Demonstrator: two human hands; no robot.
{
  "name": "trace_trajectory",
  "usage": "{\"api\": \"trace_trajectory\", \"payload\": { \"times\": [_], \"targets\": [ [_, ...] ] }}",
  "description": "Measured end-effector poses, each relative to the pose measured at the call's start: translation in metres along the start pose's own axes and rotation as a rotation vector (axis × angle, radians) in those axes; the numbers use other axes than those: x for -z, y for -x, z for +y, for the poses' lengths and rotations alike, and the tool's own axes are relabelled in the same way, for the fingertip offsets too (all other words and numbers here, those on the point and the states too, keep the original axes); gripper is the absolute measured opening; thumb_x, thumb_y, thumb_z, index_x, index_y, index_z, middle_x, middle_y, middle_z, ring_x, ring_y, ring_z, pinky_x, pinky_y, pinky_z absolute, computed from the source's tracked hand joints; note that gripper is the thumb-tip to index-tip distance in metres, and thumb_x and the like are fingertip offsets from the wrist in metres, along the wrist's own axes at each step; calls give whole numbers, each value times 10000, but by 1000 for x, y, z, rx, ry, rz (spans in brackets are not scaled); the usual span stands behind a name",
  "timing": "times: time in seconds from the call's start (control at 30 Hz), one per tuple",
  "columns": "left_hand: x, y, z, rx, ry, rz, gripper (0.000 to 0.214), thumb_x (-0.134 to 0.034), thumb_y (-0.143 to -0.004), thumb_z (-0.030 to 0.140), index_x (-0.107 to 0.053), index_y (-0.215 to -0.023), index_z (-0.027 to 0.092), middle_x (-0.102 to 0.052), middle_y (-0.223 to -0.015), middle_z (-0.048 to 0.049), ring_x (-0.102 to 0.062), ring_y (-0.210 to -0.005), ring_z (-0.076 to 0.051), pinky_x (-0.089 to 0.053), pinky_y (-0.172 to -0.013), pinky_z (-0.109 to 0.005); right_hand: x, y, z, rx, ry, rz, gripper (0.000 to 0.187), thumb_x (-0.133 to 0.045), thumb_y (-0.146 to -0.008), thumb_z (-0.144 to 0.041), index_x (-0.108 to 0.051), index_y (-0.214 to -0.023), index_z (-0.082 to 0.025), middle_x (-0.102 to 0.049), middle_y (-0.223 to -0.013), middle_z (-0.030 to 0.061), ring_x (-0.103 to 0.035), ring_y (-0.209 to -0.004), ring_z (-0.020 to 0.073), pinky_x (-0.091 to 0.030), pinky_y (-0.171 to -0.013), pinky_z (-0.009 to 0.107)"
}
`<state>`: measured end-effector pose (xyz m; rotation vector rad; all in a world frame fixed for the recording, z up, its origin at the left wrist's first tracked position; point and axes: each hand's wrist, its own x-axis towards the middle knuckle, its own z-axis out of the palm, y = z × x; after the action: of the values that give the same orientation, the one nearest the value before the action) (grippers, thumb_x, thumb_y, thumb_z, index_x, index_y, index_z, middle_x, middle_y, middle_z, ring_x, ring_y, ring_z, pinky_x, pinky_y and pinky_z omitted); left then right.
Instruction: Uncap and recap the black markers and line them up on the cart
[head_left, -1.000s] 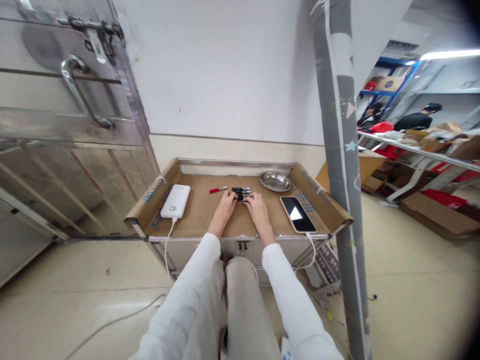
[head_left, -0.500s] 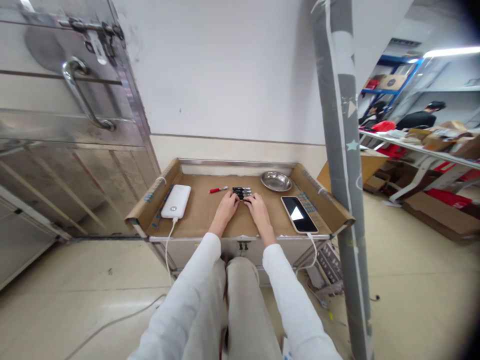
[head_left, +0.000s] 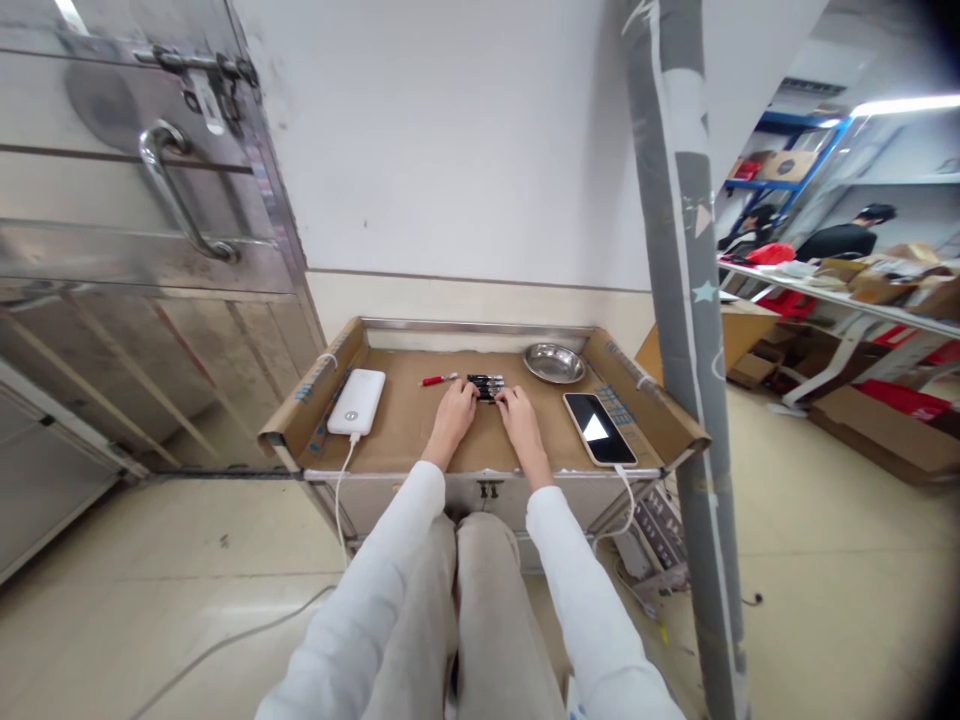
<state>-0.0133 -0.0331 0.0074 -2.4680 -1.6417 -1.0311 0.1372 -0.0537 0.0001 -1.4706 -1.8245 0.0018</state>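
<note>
Several black pens (head_left: pixel 487 381) lie side by side in a small stack on the brown cardboard. At their left end is my left hand (head_left: pixel 453 414), fingers bent and pinched on the nearest black pen. My right hand (head_left: pixel 520 415) has its thumb and fingers closed at the right end of that same pen. The fingertips partly cover the near pens. A single red pen (head_left: pixel 438 380) rests apart, just beyond and left of my left hand.
A round metal dish (head_left: pixel 554 363) stands at the back right of the cardboard-covered tabletop (head_left: pixel 405 430). A phone (head_left: pixel 599 429) on a cable lies right, and a white power bank (head_left: pixel 357 402) with a cable lies left. Cardboard sides (head_left: pixel 646 390) rise at both ends.
My right hand's fingers have shifted slightly at the pens' right end. The whole view has moved a little; the pens and red pen otherwise stay in place.
</note>
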Motion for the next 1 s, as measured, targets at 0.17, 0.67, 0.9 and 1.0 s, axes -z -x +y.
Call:
{"api": "trace_trajectory", "payload": {
  "times": [0.17,0.67,0.9,1.0],
  "targets": [
    [-2,3,-1,199,-113,151,338,-374,-846,96,-495,-1161,112,-488,-1257,-207,-476,-1178,-277,-402,-965,-437,6,1,-7,80,-10,-5,282,-392,-799,-71,-629,-889,-193,-569,-899,56,-523,-894,184,-410,-850,295],
    [-4,6,-6,361,-70,384,266,-289,-890,109,-552,-915,142,-569,-909,-146,-531,-972,-267,-418,-869,-426,6,-2,-5,50,-48,-60,342,-395,-770,-60,-640,-976,-180,-584,-954,76,-533,-924,199,-420,-885,343],
    [8,3,3,-111,213,133,240,-324,-944,197,-517,-1084,174,-576,-1041,-87,-522,-985,-189,-433,-905,-339,5,-4,-6,47,-187,52,510,-407,-830,-130,-389,-1336,-190,-485,-1238,121,-516,-1105,199,-432,-946,350],
    [12,3,11,-251,331,75,240,-339,-947,210,-520,-1104,202,-561,-1070,-68,-521,-1023,-160,-427,-949,-326,3,-4,-4,71,-235,33,456,-428,-832,-145,-454,-1283,-207,-526,-1191,107,-533,-1097,194,-441,-944,349]
  ]
}}
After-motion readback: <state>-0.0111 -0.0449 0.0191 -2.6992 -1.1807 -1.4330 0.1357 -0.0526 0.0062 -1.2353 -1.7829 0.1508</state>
